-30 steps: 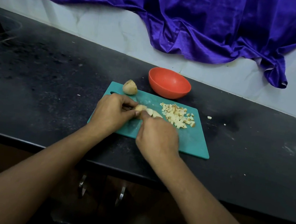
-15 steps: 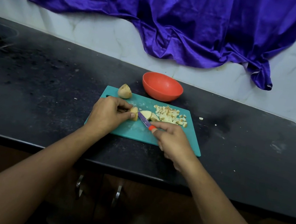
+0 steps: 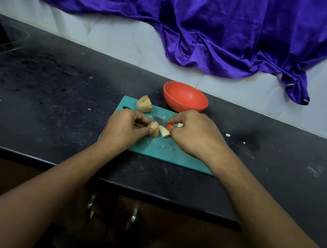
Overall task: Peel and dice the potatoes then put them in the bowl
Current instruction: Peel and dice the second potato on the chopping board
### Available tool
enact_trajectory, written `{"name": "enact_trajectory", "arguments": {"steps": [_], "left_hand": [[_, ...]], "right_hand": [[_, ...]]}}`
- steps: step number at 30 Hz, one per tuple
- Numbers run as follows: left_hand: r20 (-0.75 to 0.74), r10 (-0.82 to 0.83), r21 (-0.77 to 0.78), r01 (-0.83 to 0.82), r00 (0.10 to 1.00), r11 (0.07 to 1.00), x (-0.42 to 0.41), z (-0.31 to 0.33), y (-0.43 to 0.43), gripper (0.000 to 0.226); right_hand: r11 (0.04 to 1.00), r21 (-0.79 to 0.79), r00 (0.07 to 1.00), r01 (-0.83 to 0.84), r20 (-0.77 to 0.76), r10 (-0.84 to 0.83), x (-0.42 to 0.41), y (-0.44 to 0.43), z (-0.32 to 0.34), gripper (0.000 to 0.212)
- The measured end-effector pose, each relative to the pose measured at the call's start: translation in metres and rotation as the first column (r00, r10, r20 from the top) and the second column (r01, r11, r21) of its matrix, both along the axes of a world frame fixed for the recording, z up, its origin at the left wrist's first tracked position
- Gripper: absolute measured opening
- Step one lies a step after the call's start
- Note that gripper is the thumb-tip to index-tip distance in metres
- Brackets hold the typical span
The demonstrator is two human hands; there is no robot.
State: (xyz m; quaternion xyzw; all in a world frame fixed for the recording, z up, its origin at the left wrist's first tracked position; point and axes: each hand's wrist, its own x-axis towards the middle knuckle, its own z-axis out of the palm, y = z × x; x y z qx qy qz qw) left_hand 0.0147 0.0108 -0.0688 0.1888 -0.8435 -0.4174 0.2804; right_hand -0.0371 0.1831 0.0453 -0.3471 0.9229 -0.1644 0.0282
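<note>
Head: bowl (image 3: 184,98) beside board's (image 3: 154,150) far edge

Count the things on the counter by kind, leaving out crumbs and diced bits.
Bowl: 1
Cutting board: 1
Knife: 1
Potato pieces: 3 (corner chunk, held chunk, slice)
Total: 6

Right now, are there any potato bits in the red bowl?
No, the red bowl shows only its bare inside; the potato pieces lie on the teal cutting board.
</note>
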Motion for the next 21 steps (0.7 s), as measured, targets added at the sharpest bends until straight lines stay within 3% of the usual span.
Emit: {"name": "enact_trajectory", "arguments": {"steps": [6,13,18,21], "left_hand": [[-0.002,0.008,-0.003,-0.008,1.000,1.000,-0.001,0.000,0.000,0.023],[0.010,0.008,-0.031,-0.008,1.000,0.999,0.000,0.001,-0.001,0.024],[0.016,0.009,-0.054,-0.008,1.000,0.998,0.001,0.003,0.000,0.022],[0.015,-0.002,-0.061,0.003,1.000,0.998,0.001,0.003,0.000,0.022]], "right_hand": [[0.995,0.090,0.998,-0.033,-0.054,0.038,0.009,-0.003,0.008,0.028],[0.975,0.218,0.973,-0.033,-0.216,0.082,0.023,-0.011,0.001,0.032],[0.964,0.265,0.971,-0.023,-0.222,0.084,0.020,-0.025,-0.010,0.010],[0.961,0.276,0.977,-0.030,-0.197,0.087,0.021,-0.029,-0.024,0.019]]}}
